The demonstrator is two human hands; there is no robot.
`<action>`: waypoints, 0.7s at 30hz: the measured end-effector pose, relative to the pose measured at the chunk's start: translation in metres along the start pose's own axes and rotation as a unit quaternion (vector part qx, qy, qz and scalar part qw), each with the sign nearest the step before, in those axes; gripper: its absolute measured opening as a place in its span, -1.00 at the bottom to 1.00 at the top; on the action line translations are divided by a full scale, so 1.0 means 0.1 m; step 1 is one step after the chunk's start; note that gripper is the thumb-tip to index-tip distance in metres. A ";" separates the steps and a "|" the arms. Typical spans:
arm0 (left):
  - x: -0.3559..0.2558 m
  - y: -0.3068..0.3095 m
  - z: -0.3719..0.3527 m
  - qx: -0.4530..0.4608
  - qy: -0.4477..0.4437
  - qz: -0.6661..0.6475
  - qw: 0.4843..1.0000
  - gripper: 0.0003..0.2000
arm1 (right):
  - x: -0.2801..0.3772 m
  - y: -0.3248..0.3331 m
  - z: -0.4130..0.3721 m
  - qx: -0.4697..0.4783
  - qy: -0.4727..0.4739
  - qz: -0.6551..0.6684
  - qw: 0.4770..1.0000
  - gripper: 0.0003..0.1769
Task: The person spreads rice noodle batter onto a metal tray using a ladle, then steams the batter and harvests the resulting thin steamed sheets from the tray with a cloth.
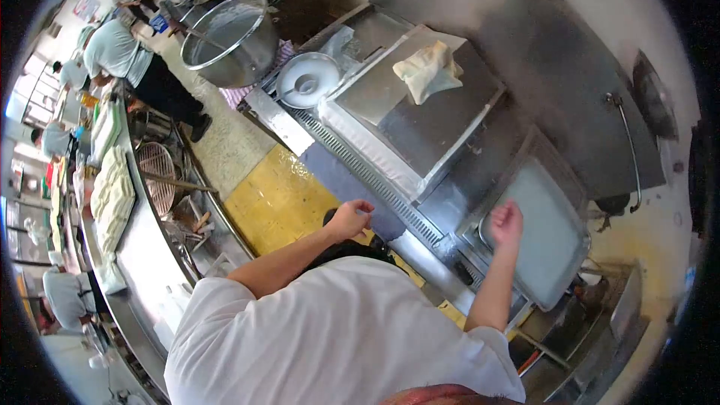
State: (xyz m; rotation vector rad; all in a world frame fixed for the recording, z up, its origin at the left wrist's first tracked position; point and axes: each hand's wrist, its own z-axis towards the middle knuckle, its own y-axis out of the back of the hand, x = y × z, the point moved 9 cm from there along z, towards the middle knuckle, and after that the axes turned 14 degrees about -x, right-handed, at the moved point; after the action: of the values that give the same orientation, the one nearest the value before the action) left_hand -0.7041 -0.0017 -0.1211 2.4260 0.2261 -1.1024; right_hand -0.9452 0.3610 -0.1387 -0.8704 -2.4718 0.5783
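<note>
One curled right hand point(507, 221) over tray point(561, 186), left hand point(352, 219) above yellow floor point(266, 199)

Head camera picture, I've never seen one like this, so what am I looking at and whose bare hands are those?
A camera worn on a person's head looks forward and down, roughly sharing that person's view. The wearer's bare left hand, loosely curled, shows nothing held. The wearer's bare right hand appears over a large, pale-surfaced rectangular tray; whether it grips anything is unclear. Beyond, a crumpled cream cloth lies on a flat grey metal top.
</note>
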 end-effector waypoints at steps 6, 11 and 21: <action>0.70 0.00 0.38 -0.024 0.145 -0.239 0.960 -0.66 | -2.50 -1.43 -0.65 0.253 -0.061 -0.369 0.892 -0.70; 0.65 0.75 0.07 -0.083 0.070 -0.395 0.912 -0.75 | -3.69 -1.78 -1.06 0.404 0.219 -0.578 0.675 -0.57; 2.93 2.82 -2.25 -0.534 0.077 0.022 0.842 -0.58 | -4.39 -1.79 -0.64 0.340 0.286 -0.770 0.458 -0.43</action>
State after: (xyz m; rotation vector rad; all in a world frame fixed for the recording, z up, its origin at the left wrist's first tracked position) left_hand -0.2655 -0.1545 -0.1140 1.4709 0.6358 -0.4978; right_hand -0.6894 -0.0425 -0.1145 1.2891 -1.1861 0.3115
